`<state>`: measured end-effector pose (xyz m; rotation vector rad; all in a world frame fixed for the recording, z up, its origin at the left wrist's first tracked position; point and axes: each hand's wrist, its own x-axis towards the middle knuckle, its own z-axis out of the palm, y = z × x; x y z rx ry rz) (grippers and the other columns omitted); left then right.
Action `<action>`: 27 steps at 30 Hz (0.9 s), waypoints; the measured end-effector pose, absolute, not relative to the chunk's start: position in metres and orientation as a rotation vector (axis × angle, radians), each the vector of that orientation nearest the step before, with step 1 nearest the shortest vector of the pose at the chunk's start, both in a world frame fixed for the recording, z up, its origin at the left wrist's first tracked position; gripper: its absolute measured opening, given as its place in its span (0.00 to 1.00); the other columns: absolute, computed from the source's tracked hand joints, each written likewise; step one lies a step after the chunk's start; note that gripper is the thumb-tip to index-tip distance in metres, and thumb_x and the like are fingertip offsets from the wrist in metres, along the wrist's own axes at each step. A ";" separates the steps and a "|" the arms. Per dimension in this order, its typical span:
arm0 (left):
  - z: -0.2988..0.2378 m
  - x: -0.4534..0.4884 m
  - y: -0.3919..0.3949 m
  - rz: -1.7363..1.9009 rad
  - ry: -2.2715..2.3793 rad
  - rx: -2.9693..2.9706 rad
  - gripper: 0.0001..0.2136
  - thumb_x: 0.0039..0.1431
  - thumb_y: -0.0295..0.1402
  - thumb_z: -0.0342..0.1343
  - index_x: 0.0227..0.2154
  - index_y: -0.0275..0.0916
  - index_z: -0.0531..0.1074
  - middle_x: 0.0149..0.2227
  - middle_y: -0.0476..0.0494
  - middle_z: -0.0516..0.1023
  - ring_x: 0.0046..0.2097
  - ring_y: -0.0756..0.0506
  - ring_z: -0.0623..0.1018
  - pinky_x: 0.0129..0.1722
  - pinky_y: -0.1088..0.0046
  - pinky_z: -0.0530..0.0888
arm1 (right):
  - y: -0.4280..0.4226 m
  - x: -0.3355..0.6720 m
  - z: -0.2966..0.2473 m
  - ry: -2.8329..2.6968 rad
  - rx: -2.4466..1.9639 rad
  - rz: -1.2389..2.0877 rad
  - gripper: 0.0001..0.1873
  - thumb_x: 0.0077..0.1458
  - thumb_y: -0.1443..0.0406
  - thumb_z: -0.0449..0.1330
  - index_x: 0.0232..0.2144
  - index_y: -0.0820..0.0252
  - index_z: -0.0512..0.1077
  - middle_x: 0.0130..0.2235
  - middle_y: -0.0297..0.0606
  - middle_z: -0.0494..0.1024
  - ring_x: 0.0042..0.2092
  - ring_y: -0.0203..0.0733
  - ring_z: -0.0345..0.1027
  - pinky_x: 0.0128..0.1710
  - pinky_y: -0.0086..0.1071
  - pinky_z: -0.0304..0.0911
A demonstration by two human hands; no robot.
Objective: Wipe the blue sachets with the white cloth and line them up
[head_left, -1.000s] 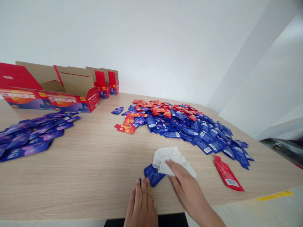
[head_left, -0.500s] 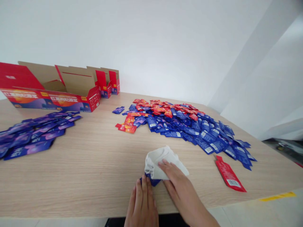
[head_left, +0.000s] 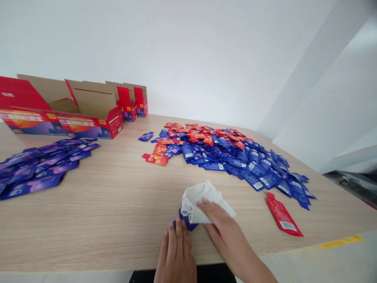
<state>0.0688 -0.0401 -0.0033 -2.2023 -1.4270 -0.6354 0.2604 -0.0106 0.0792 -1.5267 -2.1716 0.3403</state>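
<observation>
A crumpled white cloth (head_left: pixel 200 202) lies bunched over a blue sachet (head_left: pixel 186 222), hiding most of it. My right hand (head_left: pixel 224 224) rests on the cloth and grips it, fingers spread across its top. My left hand (head_left: pixel 176 253) sits just below, its fingertips pressing the sachet's near end against the table. To the right, a single red sachet (head_left: pixel 282 216) lies apart on the wood, barcode end nearest me.
A large heap of blue and red sachets (head_left: pixel 226 155) fills the far right of the wooden table (head_left: pixel 88 224). Flat purple sachets (head_left: pixel 44 167) lie at left, behind them open red cartons (head_left: pixel 61 125). The table's near edge runs below my hands.
The cloth and my right hand have barely shifted since half a second ago. Compared with one second ago, the cloth has moved left and now covers most of the blue sachet.
</observation>
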 end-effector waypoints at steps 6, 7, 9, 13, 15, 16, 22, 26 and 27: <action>-0.007 0.072 -0.040 -0.653 -1.436 -2.188 0.24 0.63 0.39 0.51 0.59 0.31 0.72 0.62 0.36 0.75 0.63 0.37 0.72 0.61 0.60 0.70 | -0.001 0.282 0.073 -1.933 -1.773 0.141 0.24 0.70 0.64 0.50 0.63 0.62 0.70 0.65 0.51 0.72 0.66 0.55 0.66 0.67 0.57 0.61; -0.008 0.072 -0.040 -0.660 -1.438 -2.184 0.25 0.63 0.39 0.51 0.59 0.31 0.72 0.62 0.36 0.75 0.63 0.37 0.72 0.62 0.60 0.70 | -0.004 0.274 0.072 -1.975 -1.685 0.185 0.24 0.70 0.65 0.50 0.65 0.59 0.69 0.66 0.47 0.71 0.67 0.52 0.65 0.67 0.54 0.60; -0.011 0.072 -0.040 -0.677 -1.442 -2.174 0.26 0.63 0.38 0.51 0.62 0.32 0.69 0.61 0.35 0.75 0.64 0.37 0.71 0.62 0.59 0.70 | -0.008 0.255 0.070 -2.073 -1.494 0.269 0.26 0.69 0.68 0.51 0.66 0.54 0.67 0.67 0.41 0.69 0.68 0.47 0.63 0.68 0.50 0.60; -0.012 0.069 -0.039 -0.678 -1.449 -2.175 0.28 0.63 0.38 0.51 0.65 0.34 0.65 0.62 0.36 0.74 0.65 0.37 0.70 0.62 0.59 0.70 | -0.003 0.254 0.068 -2.033 -1.458 0.278 0.25 0.68 0.70 0.51 0.63 0.54 0.71 0.64 0.43 0.74 0.65 0.49 0.68 0.67 0.50 0.63; -0.009 0.069 -0.039 -0.667 -1.442 -2.178 0.26 0.63 0.38 0.52 0.62 0.33 0.69 0.63 0.37 0.74 0.64 0.38 0.71 0.62 0.60 0.70 | 0.003 0.272 0.069 -1.899 -1.616 0.214 0.23 0.69 0.67 0.50 0.61 0.56 0.73 0.62 0.46 0.76 0.63 0.53 0.70 0.66 0.55 0.63; -0.008 0.070 -0.039 -0.663 -1.439 -2.177 0.25 0.64 0.38 0.51 0.60 0.32 0.70 0.62 0.36 0.74 0.64 0.38 0.72 0.61 0.61 0.70 | 0.005 0.281 0.070 -1.838 -1.689 0.190 0.22 0.69 0.65 0.50 0.61 0.56 0.73 0.61 0.46 0.77 0.63 0.54 0.71 0.66 0.56 0.62; -0.002 0.071 -0.041 -0.653 -1.429 -2.189 0.21 0.63 0.38 0.51 0.53 0.32 0.76 0.57 0.38 0.79 0.60 0.38 0.75 0.61 0.60 0.70 | -0.012 0.252 0.086 -2.033 -1.454 0.361 0.25 0.70 0.66 0.51 0.67 0.51 0.66 0.66 0.40 0.71 0.67 0.46 0.65 0.67 0.45 0.61; -0.004 0.067 -0.041 -0.664 -1.398 -2.221 0.20 0.63 0.36 0.51 0.53 0.34 0.77 0.55 0.39 0.80 0.59 0.39 0.75 0.61 0.62 0.69 | -0.009 0.228 0.081 -2.259 -1.270 0.388 0.25 0.69 0.71 0.52 0.65 0.53 0.68 0.65 0.38 0.73 0.68 0.43 0.63 0.70 0.44 0.57; -0.005 0.066 -0.041 -0.669 -1.404 -2.220 0.21 0.62 0.36 0.51 0.55 0.33 0.75 0.57 0.38 0.79 0.61 0.38 0.74 0.61 0.62 0.69 | -0.004 0.233 0.079 -2.223 -1.325 0.352 0.24 0.69 0.71 0.52 0.64 0.54 0.69 0.65 0.39 0.73 0.67 0.44 0.64 0.70 0.46 0.57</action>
